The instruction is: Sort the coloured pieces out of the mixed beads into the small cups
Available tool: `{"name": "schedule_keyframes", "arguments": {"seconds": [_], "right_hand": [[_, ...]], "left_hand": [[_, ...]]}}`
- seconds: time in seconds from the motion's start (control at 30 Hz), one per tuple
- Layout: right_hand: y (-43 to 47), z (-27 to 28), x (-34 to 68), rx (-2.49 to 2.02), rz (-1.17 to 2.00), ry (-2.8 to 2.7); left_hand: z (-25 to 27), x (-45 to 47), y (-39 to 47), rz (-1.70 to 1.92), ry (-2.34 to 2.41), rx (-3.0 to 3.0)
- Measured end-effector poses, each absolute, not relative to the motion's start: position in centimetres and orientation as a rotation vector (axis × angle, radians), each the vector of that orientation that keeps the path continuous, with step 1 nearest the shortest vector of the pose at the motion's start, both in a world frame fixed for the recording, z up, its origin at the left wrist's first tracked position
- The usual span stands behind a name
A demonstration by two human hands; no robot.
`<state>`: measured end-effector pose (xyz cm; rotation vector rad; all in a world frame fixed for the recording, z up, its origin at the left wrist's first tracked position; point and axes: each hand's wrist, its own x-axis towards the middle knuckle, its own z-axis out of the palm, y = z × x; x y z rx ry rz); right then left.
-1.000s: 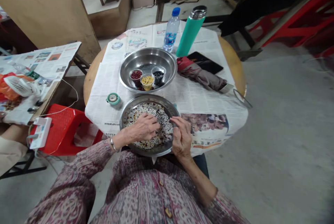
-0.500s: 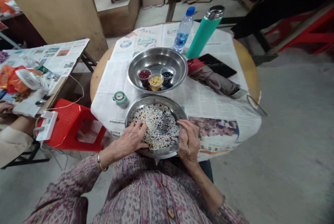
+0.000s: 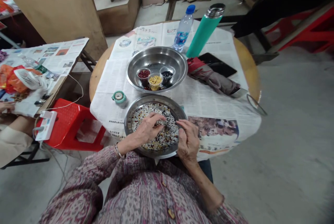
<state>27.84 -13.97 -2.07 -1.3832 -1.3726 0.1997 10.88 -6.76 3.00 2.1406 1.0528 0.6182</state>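
A shallow metal basin (image 3: 129, 119) at the table's near edge holds white rice-like grains (image 3: 169, 135) mixed with dark, red and yellow ones. My left hand (image 3: 149, 128) is over the middle of the grains, its fingers curved and the thumb apart from them; grains show in the gap. My right hand (image 3: 188, 140) grips the basin's right rim. Just beyond stands a larger metal basin (image 3: 169, 55) with clear cups of red beans (image 3: 144, 74), yellow grains (image 3: 155, 80) and black beans (image 3: 167, 74). Some loose grains lie beneath the cups.
On the newspaper-covered round table (image 3: 106, 88) are a green tape roll (image 3: 119, 97), a plastic bottle (image 3: 182, 30), a teal flask (image 3: 206, 30), a folded umbrella (image 3: 216, 77) and a dark tablet (image 3: 219, 64). A red stool (image 3: 68, 123) bears a power strip (image 3: 46, 124). Another person's hand (image 3: 6, 106) shows at left.
My left hand has moved right, from the basin's left side to its middle, and its fingers have curled. More dark grains show at the left. My right hand stays on the rim.
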Motion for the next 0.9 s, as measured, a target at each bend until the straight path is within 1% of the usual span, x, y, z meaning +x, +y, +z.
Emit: {"name": "schedule_keyframes", "arguments": {"seconds": [0.1,0.17,0.23,0.37,0.47,0.7,0.9], "right_hand": [[-13.9,-2.0,27.8,-1.376,0.198,-1.369],[-13.9,-1.9,27.8,-1.374,0.197,-1.37],[-13.9,-1.9,27.8,-1.371,0.196,-1.375],[-14.0,-1.9,27.9,-1.374,0.198,-1.381],[-14.0,-1.9,27.9,-1.382,0.193,-1.384],[-14.0,-2.1,27.9,-1.386,0.177,-1.384],[-14.0,-2.1,27.9,-1.384,0.19,-1.375]], "left_hand": [[3.6,10.2,-6.4,0.718,1.044,2.177],[4.3,9.0,-6.9,0.675,1.071,2.215],[5.2,7.8,-7.8,0.511,1.061,2.271],[7.0,6.6,-9.8,-0.019,0.791,2.392],[7.4,7.1,-10.4,-0.204,0.681,2.452],[5.2,10.5,-9.0,-0.07,0.694,2.692],[3.6,11.6,-6.5,0.171,0.898,2.726]]}}
